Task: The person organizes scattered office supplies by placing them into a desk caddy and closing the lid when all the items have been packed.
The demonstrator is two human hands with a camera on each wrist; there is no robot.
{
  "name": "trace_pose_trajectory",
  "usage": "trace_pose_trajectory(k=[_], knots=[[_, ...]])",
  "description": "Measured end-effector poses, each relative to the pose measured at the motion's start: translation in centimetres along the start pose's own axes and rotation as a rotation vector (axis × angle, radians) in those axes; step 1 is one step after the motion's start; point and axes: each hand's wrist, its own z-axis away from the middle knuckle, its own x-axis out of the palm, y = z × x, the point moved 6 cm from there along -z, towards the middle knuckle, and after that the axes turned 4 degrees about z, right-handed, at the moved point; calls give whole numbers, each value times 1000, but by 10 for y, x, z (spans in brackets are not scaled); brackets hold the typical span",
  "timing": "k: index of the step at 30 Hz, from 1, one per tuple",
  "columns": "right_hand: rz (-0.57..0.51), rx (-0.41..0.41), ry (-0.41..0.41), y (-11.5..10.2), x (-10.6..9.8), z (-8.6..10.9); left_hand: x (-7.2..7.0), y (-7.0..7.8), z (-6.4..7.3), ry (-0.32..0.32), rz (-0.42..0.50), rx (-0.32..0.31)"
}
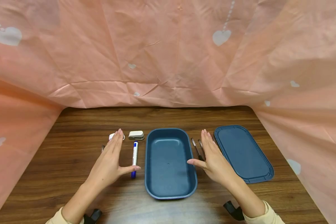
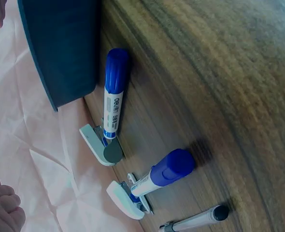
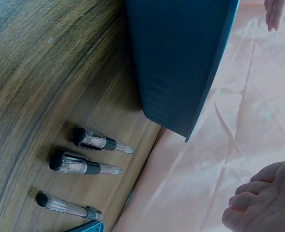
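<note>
An open dark blue plastic box (image 1: 168,168) stands between my two hands. My left hand (image 1: 106,168) hovers left of it, fingers straight and thumb stretched out over a whiteboard marker (image 1: 135,157) with a blue cap. Two white staplers (image 2: 100,145) lie beyond that hand, one partly covered by it in the head view. A second blue-capped marker (image 2: 164,173) and a clear pen (image 2: 195,221) show in the left wrist view. My right hand (image 1: 217,163) is held right of the box, fingers straight, above several clear pens (image 3: 96,140). Neither hand holds anything.
A flat blue lid (image 1: 243,154) lies on the wooden table (image 1: 168,116) to the right of the right hand. Pink cloth (image 1: 168,56) with white hearts hangs around the back and sides of the table.
</note>
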Motion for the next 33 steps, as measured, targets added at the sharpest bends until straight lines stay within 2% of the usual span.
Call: trace_pose_trajectory(k=[4,8,15,22,27,33], knots=[[-31,2,-2,-3,-2,0,-5,-2,-2,31,47,3],[-63,15,-4,-6,-5,2,-10,-7,-5,34,98,-30],[-94,2,20,-15,-6,8,-22,-20,-9,62,114,-53],[-128,1,17,-13,7,19,-28,-42,-13,32,154,-106],[-126,-1,16,-12,19,26,-28,-56,-13,58,151,-58],[-126,-6,3,-9,29,33,-24,-73,-14,48,148,-21]])
